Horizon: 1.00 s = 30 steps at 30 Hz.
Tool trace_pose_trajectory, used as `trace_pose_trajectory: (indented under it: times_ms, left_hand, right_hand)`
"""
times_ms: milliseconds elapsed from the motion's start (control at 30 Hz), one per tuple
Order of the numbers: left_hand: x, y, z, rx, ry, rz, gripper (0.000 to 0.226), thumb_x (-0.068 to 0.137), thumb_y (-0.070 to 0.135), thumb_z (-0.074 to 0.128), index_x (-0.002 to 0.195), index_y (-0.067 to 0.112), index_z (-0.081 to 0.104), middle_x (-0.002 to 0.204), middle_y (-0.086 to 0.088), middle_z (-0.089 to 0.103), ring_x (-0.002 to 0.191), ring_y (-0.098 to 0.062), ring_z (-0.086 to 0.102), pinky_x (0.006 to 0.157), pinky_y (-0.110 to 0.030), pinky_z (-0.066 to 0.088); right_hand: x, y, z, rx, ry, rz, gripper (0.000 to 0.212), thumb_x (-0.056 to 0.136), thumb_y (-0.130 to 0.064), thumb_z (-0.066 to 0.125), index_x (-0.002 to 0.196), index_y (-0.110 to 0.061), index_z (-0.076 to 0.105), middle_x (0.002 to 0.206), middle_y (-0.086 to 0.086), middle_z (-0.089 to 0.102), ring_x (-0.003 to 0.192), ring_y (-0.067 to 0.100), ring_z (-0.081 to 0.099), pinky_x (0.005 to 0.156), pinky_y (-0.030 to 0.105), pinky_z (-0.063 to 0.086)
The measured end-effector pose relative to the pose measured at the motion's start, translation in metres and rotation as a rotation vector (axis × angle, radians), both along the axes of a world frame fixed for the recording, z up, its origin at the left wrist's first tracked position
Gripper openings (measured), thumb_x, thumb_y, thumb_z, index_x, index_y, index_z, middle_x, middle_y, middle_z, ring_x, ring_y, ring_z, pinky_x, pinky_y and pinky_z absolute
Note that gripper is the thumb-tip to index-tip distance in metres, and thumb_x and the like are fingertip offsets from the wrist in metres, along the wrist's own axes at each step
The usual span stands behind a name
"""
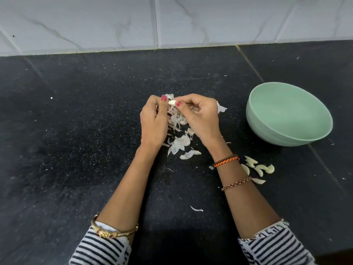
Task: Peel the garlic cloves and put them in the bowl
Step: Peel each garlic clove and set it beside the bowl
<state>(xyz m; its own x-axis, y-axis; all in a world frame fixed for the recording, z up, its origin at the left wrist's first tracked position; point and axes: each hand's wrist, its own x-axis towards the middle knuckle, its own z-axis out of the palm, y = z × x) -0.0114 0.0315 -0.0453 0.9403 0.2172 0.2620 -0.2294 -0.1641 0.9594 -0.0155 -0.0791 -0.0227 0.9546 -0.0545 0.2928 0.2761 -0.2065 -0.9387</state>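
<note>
above papery skins [178,131] | left hand [153,121], right hand [199,115] pinch smooth clove [172,102]

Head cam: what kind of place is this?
Most likely a home kitchen counter: a black speckled stone countertop backed by white marble-look wall tiles, with a mint green bowl and a pile of garlic skins from hand peeling.

A black speckled bench [76,131] runs back to a white marble-veined tiled wall [95,22], with thin pale seams crossing the dark surface.
</note>
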Motion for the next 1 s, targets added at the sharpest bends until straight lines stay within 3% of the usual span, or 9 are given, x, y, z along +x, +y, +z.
trace_pose_trajectory:
  times_ms: [100,267,433,500,600,767,900,1000]
  left_hand:
    - [0.001,-0.001,0.001,-0.037,0.011,-0.029,0.029,0.089,0.034,0.043,0.065,0.019,0.04,0.061,0.007,0.041,0.06,-0.009,0.037,0.062,-0.042,0.04]
    - [-0.001,-0.004,0.004,-0.145,-0.013,-0.075,0.028,0.093,0.025,0.043,0.066,0.016,0.042,0.061,0.004,0.041,0.056,-0.004,0.036,0.056,-0.025,0.037]
    - [-0.001,-0.004,0.003,-0.144,-0.002,-0.114,0.026,0.09,0.031,0.043,0.069,0.015,0.046,0.07,-0.009,0.047,0.067,-0.022,0.041,0.061,-0.035,0.04]
    - [-0.001,-0.002,0.003,-0.093,-0.017,-0.103,0.028,0.09,0.032,0.043,0.068,0.015,0.045,0.068,-0.009,0.046,0.064,-0.02,0.04,0.061,-0.036,0.039]
    - [-0.003,0.0,0.004,0.025,-0.071,-0.06,0.025,0.091,0.027,0.044,0.07,0.014,0.045,0.063,0.006,0.044,0.057,-0.003,0.037,0.056,-0.022,0.036]
    - [-0.005,0.001,0.004,0.102,-0.121,-0.029,0.021,0.09,0.023,0.047,0.07,0.023,0.043,0.065,0.009,0.044,0.059,-0.003,0.039,0.056,-0.021,0.037]
    - [-0.003,0.006,0.005,0.104,-0.162,0.008,0.02,0.09,0.022,0.047,0.071,0.026,0.042,0.065,0.011,0.044,0.057,0.001,0.041,0.055,-0.015,0.035]
    - [-0.002,0.011,0.005,0.104,-0.173,0.052,0.019,0.089,0.02,0.051,0.072,0.028,0.046,0.065,0.012,0.047,0.057,0.002,0.044,0.056,-0.012,0.036]
  right_hand:
    - [0.0,0.001,0.003,0.069,0.104,0.034,0.01,0.088,-0.003,0.059,0.083,-0.006,0.067,0.067,-0.001,0.064,0.061,0.003,0.059,0.056,0.015,0.048]
    - [0.001,0.006,0.011,0.529,0.404,0.144,0.023,0.09,0.001,0.05,0.071,-0.006,0.059,0.05,-0.004,0.052,0.05,0.007,0.046,0.046,0.017,0.039]
    - [-0.001,0.01,0.013,0.745,0.524,0.223,0.026,0.092,-0.001,0.045,0.069,-0.007,0.055,0.049,-0.004,0.048,0.048,0.006,0.044,0.044,0.016,0.038]
    - [-0.002,0.009,0.014,0.684,0.484,0.188,0.024,0.091,-0.002,0.048,0.069,-0.008,0.057,0.052,-0.003,0.051,0.05,0.005,0.047,0.046,0.016,0.04]
    - [-0.002,0.007,0.015,0.487,0.4,0.149,0.019,0.091,-0.01,0.055,0.074,-0.01,0.063,0.06,-0.002,0.057,0.057,0.004,0.052,0.052,0.015,0.044]
    - [-0.003,0.003,0.011,0.396,0.352,0.173,0.006,0.087,-0.009,0.061,0.086,-0.011,0.066,0.066,-0.005,0.06,0.063,0.004,0.053,0.058,0.016,0.047]
    - [-0.001,-0.006,0.013,0.427,0.431,0.247,0.023,0.083,0.005,0.062,0.096,-0.014,0.06,0.075,0.0,0.067,0.063,0.005,0.059,0.064,0.018,0.052]
    - [0.0,-0.01,0.013,0.316,0.42,0.236,0.034,0.079,0.013,0.057,0.097,-0.016,0.059,0.082,0.003,0.07,0.064,0.01,0.058,0.067,0.023,0.049]
